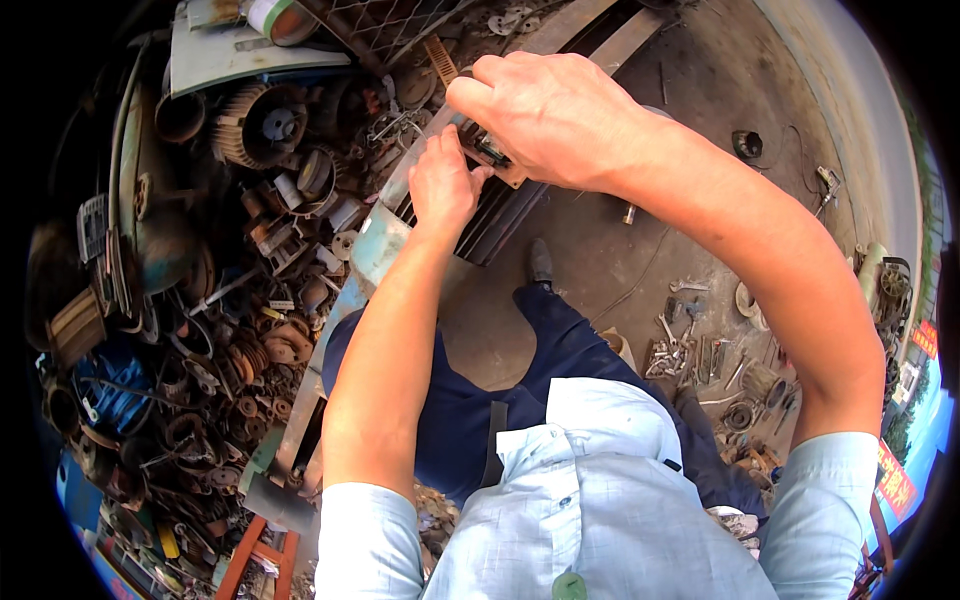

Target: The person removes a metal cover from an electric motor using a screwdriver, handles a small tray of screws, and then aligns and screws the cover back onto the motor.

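My left hand (pixel 445 182) is at a long metal frame with slats (pixel 495 225), its fingers bent and pressed together against a small dark metal part (pixel 490 152). Just right of it and higher, my right hand (pixel 550 115) is closed in a fist, the arm arched over from the right. What the fist grips is hidden beneath the fingers. A brownish corner plate with a hole (pixel 513 178) shows between the two hands. The part under my left fingertips is too covered to name.
Scrap, gears and motor parts are heaped at left, with a large finned motor housing (pixel 260 125) on top. Wrenches and other hand tools (pixel 690 350) lie on the floor at right. A dark ring-shaped part (pixel 746 144) sits beyond, and a shoe (pixel 540 262) stands below the frame.
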`<state>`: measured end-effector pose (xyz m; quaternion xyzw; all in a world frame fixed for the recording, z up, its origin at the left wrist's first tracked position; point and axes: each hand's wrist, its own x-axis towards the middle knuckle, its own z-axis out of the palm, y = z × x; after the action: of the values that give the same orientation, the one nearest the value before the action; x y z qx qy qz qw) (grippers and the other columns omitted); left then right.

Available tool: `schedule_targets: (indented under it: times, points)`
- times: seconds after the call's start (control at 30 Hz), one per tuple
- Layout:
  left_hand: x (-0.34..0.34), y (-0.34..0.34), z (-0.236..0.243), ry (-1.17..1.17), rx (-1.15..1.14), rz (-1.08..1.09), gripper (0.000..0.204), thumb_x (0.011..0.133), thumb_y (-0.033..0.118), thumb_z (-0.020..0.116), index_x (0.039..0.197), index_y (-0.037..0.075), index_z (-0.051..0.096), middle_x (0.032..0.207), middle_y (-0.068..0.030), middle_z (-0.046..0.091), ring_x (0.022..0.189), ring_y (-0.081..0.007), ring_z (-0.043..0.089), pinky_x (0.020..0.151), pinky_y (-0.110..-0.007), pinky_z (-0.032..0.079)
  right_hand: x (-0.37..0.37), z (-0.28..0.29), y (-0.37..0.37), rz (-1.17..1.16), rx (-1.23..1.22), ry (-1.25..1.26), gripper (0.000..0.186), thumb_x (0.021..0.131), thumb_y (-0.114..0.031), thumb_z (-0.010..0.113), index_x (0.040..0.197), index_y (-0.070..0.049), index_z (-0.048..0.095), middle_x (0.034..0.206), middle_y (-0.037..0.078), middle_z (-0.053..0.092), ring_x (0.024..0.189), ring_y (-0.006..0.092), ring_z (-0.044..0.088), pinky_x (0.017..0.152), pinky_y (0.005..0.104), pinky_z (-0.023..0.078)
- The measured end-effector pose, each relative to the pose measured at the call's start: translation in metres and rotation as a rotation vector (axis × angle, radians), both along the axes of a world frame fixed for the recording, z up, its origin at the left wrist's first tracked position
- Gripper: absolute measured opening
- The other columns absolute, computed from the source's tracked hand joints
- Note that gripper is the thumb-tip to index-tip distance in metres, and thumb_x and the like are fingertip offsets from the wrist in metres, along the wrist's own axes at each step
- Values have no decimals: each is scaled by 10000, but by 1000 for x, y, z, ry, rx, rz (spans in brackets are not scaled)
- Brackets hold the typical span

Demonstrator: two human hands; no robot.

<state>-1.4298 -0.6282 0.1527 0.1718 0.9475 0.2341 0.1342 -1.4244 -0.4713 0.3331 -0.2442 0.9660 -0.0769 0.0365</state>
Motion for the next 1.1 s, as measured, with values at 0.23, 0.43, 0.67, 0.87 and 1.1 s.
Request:
schedule_targets:
  times: [0.23, 0.43, 0.67, 0.87, 1.1]
  points:
    - [-5, 0, 4, -54, -47, 4, 753, 730, 219, 815, 1359, 36, 442, 1209, -149, 565, 1131, -319, 573, 881, -454, 467, -4, -13, -1, 77, -108, 261, 334, 702, -157, 751, 934, -73, 525, 848, 89, 592, 835, 290, 649, 608, 401, 544]
    - [-9, -5, 23, -149, 10, 106, 699, 797, 176, 737, 1395, 29, 409, 1297, -198, 488, 1166, -374, 543, 954, -453, 455, -11, 15, -13, -104, 198, -188, 287, 745, -152, 707, 993, -64, 592, 896, 124, 649, 875, 301, 677, 708, 410, 554]
    - [-28, -24, 58, 124, 361, 340, 561, 846, 162, 649, 1345, 10, 443, 1313, -213, 465, 1174, -383, 530, 986, -440, 442, -14, 0, -10, -43, 127, 16, 255, 754, -151, 678, 974, -64, 584, 858, 138, 674, 881, 303, 667, 733, 423, 521]
    - [-27, -40, 62, 63, 491, 450, 521, 845, 205, 625, 1302, -11, 500, 1293, -208, 483, 1150, -343, 546, 983, -420, 441, -18, -3, -8, 82, 22, 137, 246, 779, -204, 673, 953, -65, 568, 806, 137, 665, 838, 334, 674, 711, 460, 508]
    - [-26, -48, 70, -10, 556, 527, 512, 839, 203, 636, 1289, -17, 528, 1299, -203, 490, 1155, -318, 557, 997, -403, 445, -17, -8, -8, 57, -17, 127, 275, 806, -214, 674, 967, -39, 535, 901, 181, 643, 808, 356, 670, 684, 434, 553]
